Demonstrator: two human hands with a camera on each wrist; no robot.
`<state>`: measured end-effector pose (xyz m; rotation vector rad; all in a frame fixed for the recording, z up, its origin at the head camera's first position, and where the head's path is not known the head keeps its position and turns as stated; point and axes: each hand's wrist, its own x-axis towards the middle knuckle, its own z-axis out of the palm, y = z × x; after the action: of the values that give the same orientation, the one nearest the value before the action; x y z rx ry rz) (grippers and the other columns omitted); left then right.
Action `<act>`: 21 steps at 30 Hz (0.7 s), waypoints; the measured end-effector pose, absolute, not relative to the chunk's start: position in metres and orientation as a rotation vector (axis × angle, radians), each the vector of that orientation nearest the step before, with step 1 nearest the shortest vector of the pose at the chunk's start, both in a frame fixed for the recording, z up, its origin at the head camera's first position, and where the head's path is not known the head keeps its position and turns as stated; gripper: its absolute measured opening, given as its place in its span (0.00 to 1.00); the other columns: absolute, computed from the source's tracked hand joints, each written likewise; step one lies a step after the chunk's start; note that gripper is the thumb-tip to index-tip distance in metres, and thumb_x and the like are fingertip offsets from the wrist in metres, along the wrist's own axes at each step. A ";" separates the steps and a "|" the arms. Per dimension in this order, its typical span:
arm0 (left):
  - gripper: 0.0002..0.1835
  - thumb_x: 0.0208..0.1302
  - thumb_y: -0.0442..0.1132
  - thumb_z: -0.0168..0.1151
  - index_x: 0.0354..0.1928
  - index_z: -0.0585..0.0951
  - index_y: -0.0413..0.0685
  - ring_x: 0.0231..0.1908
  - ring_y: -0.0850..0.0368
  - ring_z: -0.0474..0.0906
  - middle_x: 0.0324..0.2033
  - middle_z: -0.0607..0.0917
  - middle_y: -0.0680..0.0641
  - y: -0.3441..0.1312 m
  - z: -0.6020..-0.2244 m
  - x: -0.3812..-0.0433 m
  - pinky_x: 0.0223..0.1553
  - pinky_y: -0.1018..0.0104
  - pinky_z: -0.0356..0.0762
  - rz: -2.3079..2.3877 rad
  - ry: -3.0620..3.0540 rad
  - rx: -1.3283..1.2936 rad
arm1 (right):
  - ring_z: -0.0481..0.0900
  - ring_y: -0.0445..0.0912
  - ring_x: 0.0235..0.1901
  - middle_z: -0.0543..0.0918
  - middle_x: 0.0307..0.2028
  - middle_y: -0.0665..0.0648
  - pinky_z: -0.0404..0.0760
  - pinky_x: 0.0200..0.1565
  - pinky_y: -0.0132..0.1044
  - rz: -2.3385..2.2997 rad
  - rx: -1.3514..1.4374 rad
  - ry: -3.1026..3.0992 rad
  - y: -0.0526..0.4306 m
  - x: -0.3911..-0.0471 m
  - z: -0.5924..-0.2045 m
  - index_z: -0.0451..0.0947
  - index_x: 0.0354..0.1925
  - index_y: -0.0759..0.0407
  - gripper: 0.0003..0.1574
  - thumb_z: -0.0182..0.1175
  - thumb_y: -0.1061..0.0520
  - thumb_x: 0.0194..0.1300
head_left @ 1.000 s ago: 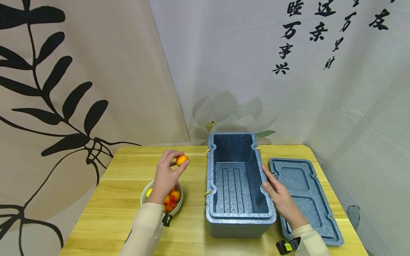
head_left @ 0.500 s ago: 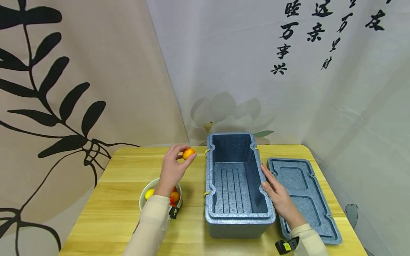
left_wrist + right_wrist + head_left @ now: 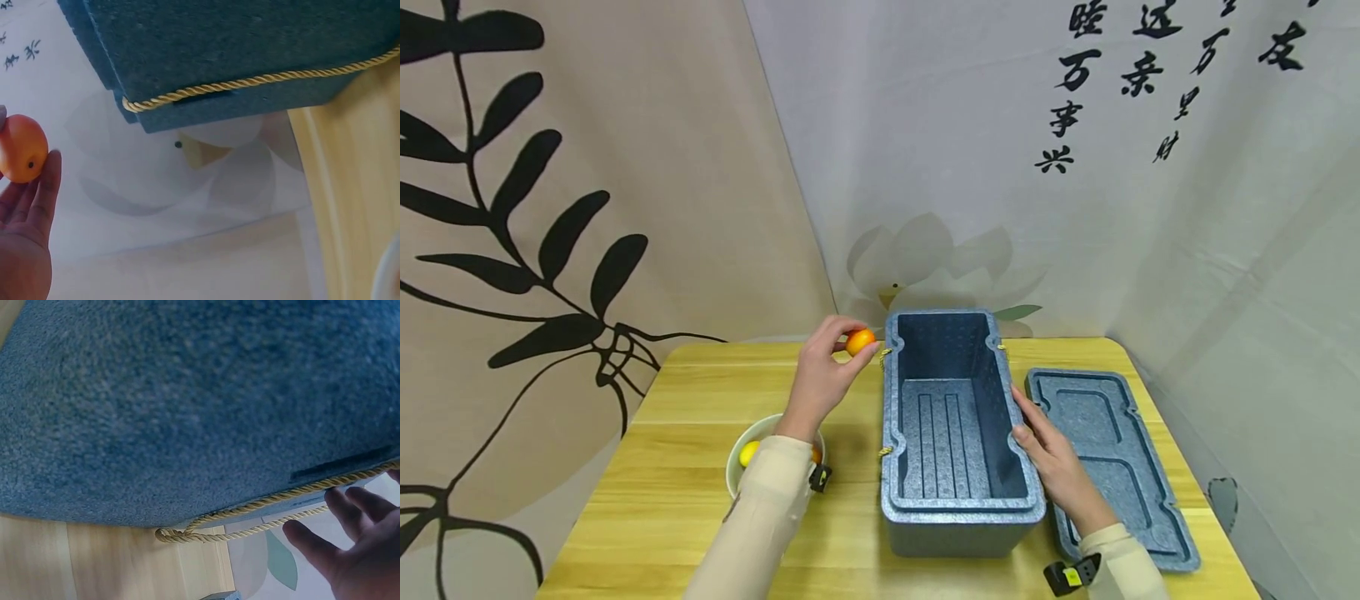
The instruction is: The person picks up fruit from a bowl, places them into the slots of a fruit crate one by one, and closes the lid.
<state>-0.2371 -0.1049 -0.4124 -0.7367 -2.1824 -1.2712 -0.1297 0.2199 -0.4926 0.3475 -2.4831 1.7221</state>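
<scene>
My left hand (image 3: 823,379) pinches a smooth orange-red fruit (image 3: 860,342) between thumb and fingertips, just outside the far left rim of a blue-grey foam box (image 3: 962,505). A small dark spot shows on the fruit's skin in the left wrist view. The box stands open, and its ribbed floor is bare. On its right rim rests my right hand (image 3: 1062,471), fingers stretched along the side. In the right wrist view, fingers (image 3: 312,547) lie close to a twisted gold rope (image 3: 262,503) on the box's side.
Left of the box is a pale bowl (image 3: 731,471) with a lemon (image 3: 749,452) and other fruit, partly hidden under my left forearm. The box's lid (image 3: 1120,475) lies on the wooden table (image 3: 647,500) at the right. Printed cloth (image 3: 730,208) hangs behind.
My left hand has carried the orange-red fruit rightward and slightly up, from over the bowl's far side to the box's left rim. The right hand stays on the box.
</scene>
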 end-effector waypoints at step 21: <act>0.16 0.59 0.40 0.72 0.48 0.81 0.44 0.43 0.59 0.76 0.46 0.77 0.52 -0.066 -0.402 -0.254 0.46 0.69 0.80 -1.252 -2.299 -0.869 | 0.51 0.60 0.71 0.53 0.74 0.62 0.58 0.64 0.63 1.754 0.330 -2.498 0.219 -0.130 -0.493 0.51 0.77 0.50 0.33 0.45 0.58 0.79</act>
<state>-0.2541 -0.0662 -0.4015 -0.8692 -2.2992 -1.2519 -0.1296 0.2189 -0.4929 0.3303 -2.4979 1.7543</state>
